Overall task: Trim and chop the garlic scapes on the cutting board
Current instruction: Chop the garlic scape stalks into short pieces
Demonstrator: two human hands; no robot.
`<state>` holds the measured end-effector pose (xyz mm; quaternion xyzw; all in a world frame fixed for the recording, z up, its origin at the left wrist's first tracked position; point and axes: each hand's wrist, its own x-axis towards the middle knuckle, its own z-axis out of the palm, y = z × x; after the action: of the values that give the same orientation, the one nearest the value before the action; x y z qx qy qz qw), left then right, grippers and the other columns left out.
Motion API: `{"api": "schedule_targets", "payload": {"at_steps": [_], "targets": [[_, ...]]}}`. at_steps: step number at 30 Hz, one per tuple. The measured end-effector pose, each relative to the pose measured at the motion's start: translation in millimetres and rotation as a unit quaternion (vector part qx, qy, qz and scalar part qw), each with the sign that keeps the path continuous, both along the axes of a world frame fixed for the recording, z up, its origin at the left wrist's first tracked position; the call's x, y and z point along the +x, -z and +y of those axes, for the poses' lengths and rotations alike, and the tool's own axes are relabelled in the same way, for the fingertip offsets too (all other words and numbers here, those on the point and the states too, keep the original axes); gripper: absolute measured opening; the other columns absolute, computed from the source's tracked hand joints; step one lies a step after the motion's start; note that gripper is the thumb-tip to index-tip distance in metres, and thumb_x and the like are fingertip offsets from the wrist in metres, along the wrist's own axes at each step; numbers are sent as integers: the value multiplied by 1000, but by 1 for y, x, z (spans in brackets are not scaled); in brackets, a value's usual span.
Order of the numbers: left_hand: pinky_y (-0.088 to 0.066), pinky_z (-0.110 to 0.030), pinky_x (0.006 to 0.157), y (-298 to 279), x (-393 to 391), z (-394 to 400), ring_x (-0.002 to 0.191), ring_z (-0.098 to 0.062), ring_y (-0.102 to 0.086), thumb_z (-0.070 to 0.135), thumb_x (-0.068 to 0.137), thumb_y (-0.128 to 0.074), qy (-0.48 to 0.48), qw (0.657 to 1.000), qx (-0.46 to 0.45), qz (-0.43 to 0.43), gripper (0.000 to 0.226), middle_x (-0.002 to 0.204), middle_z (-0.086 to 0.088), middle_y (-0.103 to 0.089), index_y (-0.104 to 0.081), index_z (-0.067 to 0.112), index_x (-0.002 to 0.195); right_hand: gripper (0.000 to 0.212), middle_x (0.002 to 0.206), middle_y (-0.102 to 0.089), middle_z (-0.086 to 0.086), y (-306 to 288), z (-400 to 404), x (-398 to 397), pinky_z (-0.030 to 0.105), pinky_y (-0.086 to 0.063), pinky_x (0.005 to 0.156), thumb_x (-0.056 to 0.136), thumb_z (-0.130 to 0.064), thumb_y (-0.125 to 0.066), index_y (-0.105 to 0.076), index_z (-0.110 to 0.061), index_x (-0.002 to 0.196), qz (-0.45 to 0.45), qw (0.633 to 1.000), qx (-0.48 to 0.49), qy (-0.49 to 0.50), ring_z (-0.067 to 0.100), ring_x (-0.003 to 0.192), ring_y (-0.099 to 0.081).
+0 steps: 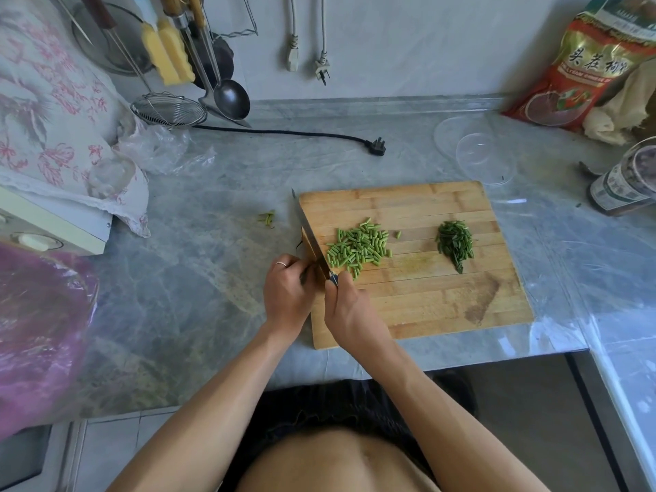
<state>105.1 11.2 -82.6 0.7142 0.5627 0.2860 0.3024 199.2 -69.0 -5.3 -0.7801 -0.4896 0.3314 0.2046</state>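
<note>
Grey marble counter, bamboo cutting board [426, 296] right of centre: chopping looks nearly done.

Your right hand [349, 307] grips the handle of the steel cleaver [312, 239], whose blade runs along the board's left edge toward upper left. Your left hand [289, 289] sits just left of the blade, fingers curled on something dark; can't tell what. Pale green chopped scape pieces [356, 248] lie just right of the blade, nearer your right hand. Darker green chopped pile [456, 245] sits further right.
</note>
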Motion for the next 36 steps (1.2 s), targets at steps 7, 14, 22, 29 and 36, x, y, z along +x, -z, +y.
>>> {"api": "schedule_targets", "payload": {"at_steps": [7,14,22,29,36], "targets": [[-47,-32,63,0,-5,-4,75,-19,-58,18,90,-64,7,998,50,24,14,81,0,-60,-77,14,91,27,69,-48,2,4,12,10,33,-30,58,104,-32,-29,-41,-10,93,60,996,0,73,31,61,-49],[-52,-37,70,0,-5,-1,81,-19,-60,8,88,-67,14,1000,27,1,16,86,-2,-64,-78,12,99,27,59,-47,7,-2,-2,16,33,-30,47,103,-27,-36,-36,-18,77,75,995,27,51,21,47,-40],[-37,-2,70,-7,5,10,79,-17,-64,4,83,-70,-31,997,-53,-40,13,87,-7,-70,-78,11,90,27,48,-36,-1,-2,-18,15,27,-19,41,103,-28,-40,-33,-21,77,24,998,54,12,16,37,-27],[-36,-5,67,-14,0,16,74,-2,-53,9,81,-74,21,997,-54,-42,18,88,-2,-68,-77,16,97,30,53,-42,1,-2,-15,20,29,-23,42,104,-32,-37,-33,-19,76,30,999,20,25,18,43,-34],[-43,-5,73,-19,-21,16,82,2,-63,14,90,-69,-11,995,-49,-89,10,90,7,-68,-77,16,96,32,55,-43,1,-2,-19,25,29,-24,44,104,-32,-36,-34,-19,75,41,998,22,30,17,45,-35]]}}
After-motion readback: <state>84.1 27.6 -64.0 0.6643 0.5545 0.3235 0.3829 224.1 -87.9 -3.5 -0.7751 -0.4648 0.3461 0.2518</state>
